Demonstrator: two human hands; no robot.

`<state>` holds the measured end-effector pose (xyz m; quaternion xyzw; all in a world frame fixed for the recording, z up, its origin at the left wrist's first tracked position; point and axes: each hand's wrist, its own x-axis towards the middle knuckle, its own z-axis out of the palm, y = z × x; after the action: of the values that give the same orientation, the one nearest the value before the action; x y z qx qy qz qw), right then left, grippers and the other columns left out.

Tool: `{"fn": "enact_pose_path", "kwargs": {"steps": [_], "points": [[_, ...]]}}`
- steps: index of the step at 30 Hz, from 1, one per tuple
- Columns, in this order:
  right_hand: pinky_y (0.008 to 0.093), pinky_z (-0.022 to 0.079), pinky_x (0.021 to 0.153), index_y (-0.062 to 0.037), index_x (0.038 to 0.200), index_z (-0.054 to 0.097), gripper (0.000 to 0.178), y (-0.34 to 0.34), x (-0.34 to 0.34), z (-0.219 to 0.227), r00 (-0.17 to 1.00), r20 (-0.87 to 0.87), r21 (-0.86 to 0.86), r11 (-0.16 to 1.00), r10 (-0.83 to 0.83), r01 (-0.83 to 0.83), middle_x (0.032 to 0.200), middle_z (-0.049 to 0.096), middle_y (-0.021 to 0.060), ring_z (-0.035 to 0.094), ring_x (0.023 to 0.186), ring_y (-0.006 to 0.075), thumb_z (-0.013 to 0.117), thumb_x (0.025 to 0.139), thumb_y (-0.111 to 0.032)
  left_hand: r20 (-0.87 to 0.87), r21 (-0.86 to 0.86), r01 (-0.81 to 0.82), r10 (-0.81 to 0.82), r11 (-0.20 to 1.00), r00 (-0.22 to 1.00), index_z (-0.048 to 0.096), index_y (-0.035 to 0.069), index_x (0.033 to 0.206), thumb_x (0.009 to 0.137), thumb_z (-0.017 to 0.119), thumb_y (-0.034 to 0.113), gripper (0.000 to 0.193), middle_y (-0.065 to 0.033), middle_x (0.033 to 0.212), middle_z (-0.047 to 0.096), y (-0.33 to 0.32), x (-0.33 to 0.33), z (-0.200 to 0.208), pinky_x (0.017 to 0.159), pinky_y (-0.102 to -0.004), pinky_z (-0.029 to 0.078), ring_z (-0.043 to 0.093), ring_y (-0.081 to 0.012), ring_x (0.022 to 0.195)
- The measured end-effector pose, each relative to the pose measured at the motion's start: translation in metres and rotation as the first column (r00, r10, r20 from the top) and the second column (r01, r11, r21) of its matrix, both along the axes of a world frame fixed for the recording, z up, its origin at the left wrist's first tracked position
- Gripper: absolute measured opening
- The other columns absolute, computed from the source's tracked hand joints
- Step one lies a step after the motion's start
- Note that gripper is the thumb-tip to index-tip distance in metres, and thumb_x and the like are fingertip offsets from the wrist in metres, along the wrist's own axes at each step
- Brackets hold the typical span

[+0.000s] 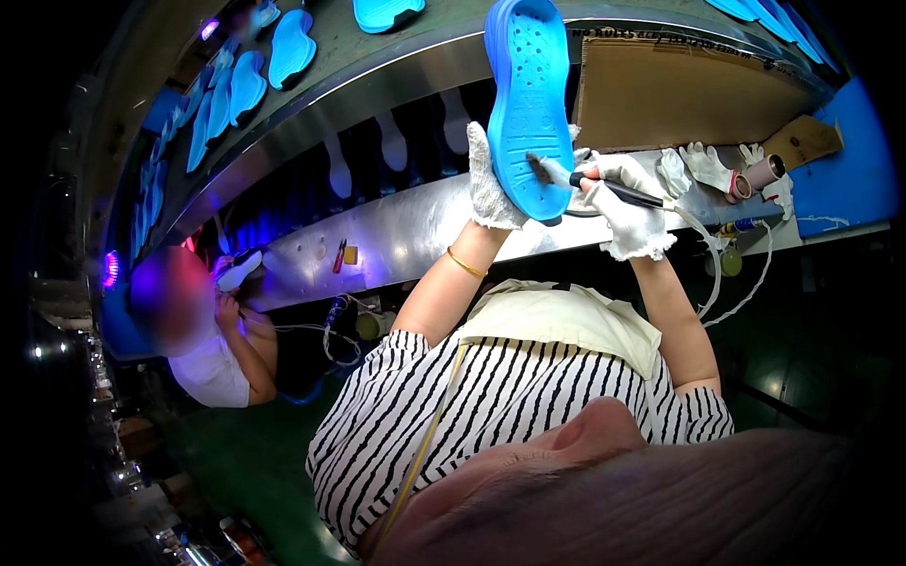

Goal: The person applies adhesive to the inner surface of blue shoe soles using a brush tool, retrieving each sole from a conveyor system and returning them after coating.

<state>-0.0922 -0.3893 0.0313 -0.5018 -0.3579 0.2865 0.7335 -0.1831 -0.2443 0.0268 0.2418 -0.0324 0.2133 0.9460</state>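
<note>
A bright blue shoe sole [530,94] is held up in front of me, its grooved, hole-marked face turned my way. My left hand [488,189], in a white knit glove, grips its lower left edge, with the thumb showing beside it and the other fingers hidden behind. My right hand [630,208], also gloved, is closed around the dark handle of a brush [618,191]. A pale hose runs from the handle's end. The brush's bristles touch the sole's lower part.
A metal ledge [396,236] runs along the bench, below a conveyor [330,61] carrying several blue soles [293,47]. Right of me are a cardboard box [679,94], loose white gloves [703,165] and a tube roll [763,173]. A co-worker [212,363] works at the left, holding a pale sole.
</note>
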Motion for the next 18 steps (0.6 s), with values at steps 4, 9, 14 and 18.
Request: {"fn": "enact_pose_path", "kwargs": {"steps": [4,9,14,18], "points": [[0.0238,0.051,0.068,-0.0007,0.091,0.059,0.015,-0.001,-0.021,-0.006,0.997,0.067,0.06,0.997,0.034,-0.038,0.085,0.061,0.0054,0.062,0.076,0.0102,0.061,0.08,0.009,0.051,-0.009,-0.038,0.038,0.999,0.998,0.025,0.006,0.145,0.081,0.04,0.074,0.094,-0.0219,0.14,0.038,0.003,0.007,-0.002,0.105,-0.0509,0.036,0.044,-0.0375,0.125],[0.0242,0.051,0.071,0.001,0.09,0.06,0.011,0.0,-0.005,0.008,0.981,-0.076,-0.016,0.983,0.18,-0.181,0.09,0.064,0.0091,0.062,0.077,0.0104,0.063,0.08,0.005,0.181,-0.055,0.049,-0.038,0.997,0.983,0.022,0.007,0.146,0.081,0.041,0.073,0.094,-0.0214,0.145,0.031,0.011,0.002,-0.002,0.107,-0.0543,0.033,0.039,-0.0382,0.129],[0.0256,0.053,0.071,0.001,0.09,0.06,0.012,-0.003,-0.009,0.001,0.981,0.15,0.027,0.991,0.126,-0.131,0.09,0.063,0.0099,0.063,0.077,0.0118,0.063,0.079,0.005,0.129,0.021,-0.013,0.011,1.0,0.992,0.02,0.007,0.147,0.081,0.043,0.072,0.095,-0.0224,0.146,0.029,0.017,0.006,0.008,0.108,-0.056,0.031,0.037,-0.0401,0.13],[0.0249,0.051,0.073,0.0014,0.09,0.061,0.012,-0.001,0.006,0.01,0.969,0.039,-0.043,0.969,0.245,-0.243,0.093,0.064,0.0108,0.062,0.078,0.0113,0.063,0.079,0.004,0.109,0.048,0.038,-0.043,0.998,0.993,0.022,0.006,0.146,0.08,0.043,0.072,0.096,-0.0234,0.145,0.031,0.017,0.005,0.014,0.107,-0.0563,0.031,0.036,-0.0441,0.129]]}}
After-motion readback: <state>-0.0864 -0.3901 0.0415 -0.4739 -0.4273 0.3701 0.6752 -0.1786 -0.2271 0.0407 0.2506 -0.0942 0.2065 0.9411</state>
